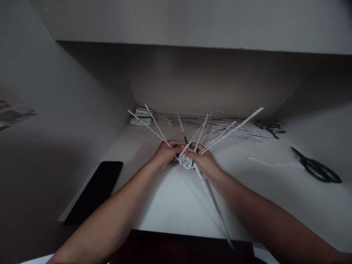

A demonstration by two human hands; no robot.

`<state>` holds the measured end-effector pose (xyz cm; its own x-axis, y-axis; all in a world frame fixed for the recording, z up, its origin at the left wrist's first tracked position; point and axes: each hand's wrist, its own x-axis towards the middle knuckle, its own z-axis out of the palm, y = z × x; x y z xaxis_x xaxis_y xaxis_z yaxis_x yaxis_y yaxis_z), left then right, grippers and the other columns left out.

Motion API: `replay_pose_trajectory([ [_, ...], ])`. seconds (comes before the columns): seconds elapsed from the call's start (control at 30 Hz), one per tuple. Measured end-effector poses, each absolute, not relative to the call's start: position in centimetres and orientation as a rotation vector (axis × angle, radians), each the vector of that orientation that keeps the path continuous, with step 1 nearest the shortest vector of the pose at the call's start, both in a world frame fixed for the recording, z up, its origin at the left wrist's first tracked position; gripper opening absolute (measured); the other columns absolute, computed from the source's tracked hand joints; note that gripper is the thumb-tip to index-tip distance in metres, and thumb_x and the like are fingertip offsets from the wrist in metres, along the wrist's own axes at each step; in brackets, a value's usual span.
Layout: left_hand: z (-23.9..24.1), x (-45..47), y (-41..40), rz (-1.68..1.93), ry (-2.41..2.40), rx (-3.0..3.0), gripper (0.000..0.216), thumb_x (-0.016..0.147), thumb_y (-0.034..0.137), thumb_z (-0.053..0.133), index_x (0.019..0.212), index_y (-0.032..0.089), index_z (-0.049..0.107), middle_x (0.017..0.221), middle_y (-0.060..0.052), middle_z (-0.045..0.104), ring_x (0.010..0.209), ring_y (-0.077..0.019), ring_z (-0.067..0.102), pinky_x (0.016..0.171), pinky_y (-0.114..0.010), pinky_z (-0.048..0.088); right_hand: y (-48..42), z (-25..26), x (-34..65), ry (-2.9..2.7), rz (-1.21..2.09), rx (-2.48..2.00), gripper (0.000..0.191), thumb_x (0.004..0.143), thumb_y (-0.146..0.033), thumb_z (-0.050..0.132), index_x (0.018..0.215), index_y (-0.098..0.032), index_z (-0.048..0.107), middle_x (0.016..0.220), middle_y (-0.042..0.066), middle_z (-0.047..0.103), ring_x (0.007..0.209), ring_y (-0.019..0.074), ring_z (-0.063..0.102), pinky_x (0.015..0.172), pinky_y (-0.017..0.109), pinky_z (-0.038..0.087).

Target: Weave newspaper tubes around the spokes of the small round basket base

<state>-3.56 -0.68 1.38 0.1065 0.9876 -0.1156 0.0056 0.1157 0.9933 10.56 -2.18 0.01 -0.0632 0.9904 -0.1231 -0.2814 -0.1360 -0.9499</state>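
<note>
A small round woven base (187, 161) of rolled paper sticks is held up between my two hands above the white table. Several paper sticks fan out from it, upward to both sides, and one long stick (210, 194) slants down to the lower right. My left hand (167, 152) is closed on the left edge of the weave, thumb against its upper part. Gripping the right edge is my right hand (205, 159), its thumb pressed across the front near the other thumb. The fingers behind the weave are partly hidden.
Behind my hands lies a pile of loose paper sticks (247, 135). Black-handled scissors (319, 168) rest at the right, with a dark tool (272, 128) farther back. A flat black object (96, 190) lies at the left, a folded white-green cloth or packet (140, 117) at the back. A shelf (192, 25) overhangs the table.
</note>
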Motion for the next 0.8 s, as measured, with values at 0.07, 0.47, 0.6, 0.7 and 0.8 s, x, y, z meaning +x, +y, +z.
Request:
replay_pose_trajectory([
  [0.07, 1.3, -3.6, -0.7, 1.051, 1.179, 1.182, 0.03, 0.066, 0.035, 0.072, 0.089, 0.015, 0.076, 0.06, -0.001, 0.063, 0.047, -0.0082, 0.047, 0.041, -0.019, 0.032, -2.1, -0.1, 10.5, -0.954, 1.475, -1.068, 0.04, 0.054, -0.033, 0.082, 0.083, -0.019, 0.059, 0.067, -0.002, 0.067, 0.058, 0.0156, 0.061, 0.057, 0.028, 0.046],
  [0.47, 0.9, -3.5, -0.8, 1.034, 1.134, 1.209, 0.037, 0.065, 0.037, 0.075, 0.093, 0.014, 0.075, 0.068, -0.003, 0.066, 0.05, -0.0084, 0.05, 0.041, -0.018, 0.037, -1.8, -1.0, 10.9, -1.026, 1.367, -1.096, 0.033, 0.058, -0.033, 0.081, 0.08, -0.019, 0.061, 0.068, -0.001, 0.066, 0.059, 0.0148, 0.06, 0.059, 0.029, 0.046],
  [0.6, 0.4, -4.0, -0.5, 0.983, 1.093, 1.195, 0.041, 0.06, 0.037, 0.08, 0.093, 0.013, 0.074, 0.067, -0.002, 0.064, 0.051, -0.0085, 0.051, 0.041, -0.018, 0.039, -1.6, -1.5, 11.0, -1.117, 1.24, -1.125, 0.03, 0.061, -0.031, 0.078, 0.085, -0.019, 0.064, 0.075, 0.0, 0.068, 0.065, 0.0162, 0.062, 0.062, 0.029, 0.048],
  [0.7, 0.3, -4.2, -0.4, 0.955, 1.126, 1.22, 0.041, 0.057, 0.036, 0.082, 0.089, 0.013, 0.074, 0.07, -0.003, 0.066, 0.056, -0.01, 0.054, 0.044, -0.019, 0.042, -1.7, -1.8, 10.9, -1.131, 1.235, -1.138, 0.033, 0.063, -0.029, 0.075, 0.093, -0.021, 0.065, 0.081, 0.001, 0.069, 0.07, 0.017, 0.063, 0.065, 0.03, 0.05],
  [0.8, 0.5, -4.2, -0.4, 0.936, 1.168, 1.248, 0.04, 0.056, 0.035, 0.082, 0.088, 0.012, 0.074, 0.069, -0.003, 0.067, 0.054, -0.0102, 0.054, 0.045, -0.02, 0.044, -1.8, -1.8, 10.7, -1.106, 1.243, -1.152, 0.036, 0.063, -0.026, 0.073, 0.097, -0.021, 0.064, 0.085, 0.001, 0.07, 0.071, 0.0165, 0.064, 0.065, 0.029, 0.05],
])
